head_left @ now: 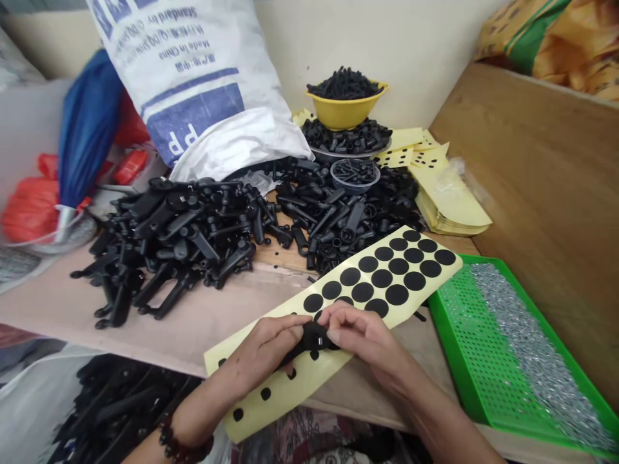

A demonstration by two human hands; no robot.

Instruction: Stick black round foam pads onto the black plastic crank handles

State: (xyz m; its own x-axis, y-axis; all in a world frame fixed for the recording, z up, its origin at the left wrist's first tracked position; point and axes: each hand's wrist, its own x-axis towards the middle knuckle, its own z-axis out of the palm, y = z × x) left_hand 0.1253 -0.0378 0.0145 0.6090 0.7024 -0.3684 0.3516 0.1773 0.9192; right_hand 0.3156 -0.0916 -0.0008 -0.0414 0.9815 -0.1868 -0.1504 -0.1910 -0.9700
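Observation:
My left hand point(271, 348) is closed round a black plastic part point(315, 338), held low over a yellow sticker sheet point(338, 283). From the other side my right hand point(355, 328) pinches at the same part's round end, thumb and forefinger pressed together; whether a sticker is between them is hidden. A small bright metal piece shows in the middle of the round end. The sheet slants across the table edge, with rows of large black discs on its upper half and small black dots lower down.
Black crank-shaped parts point(178, 232) lie heaped at the left, and more black parts point(343, 212) behind the sheet. A yellow bowl point(338, 113) stands at the back. The green basket point(483, 386) with small metal pieces is at the right, beside a wooden board point(541, 193).

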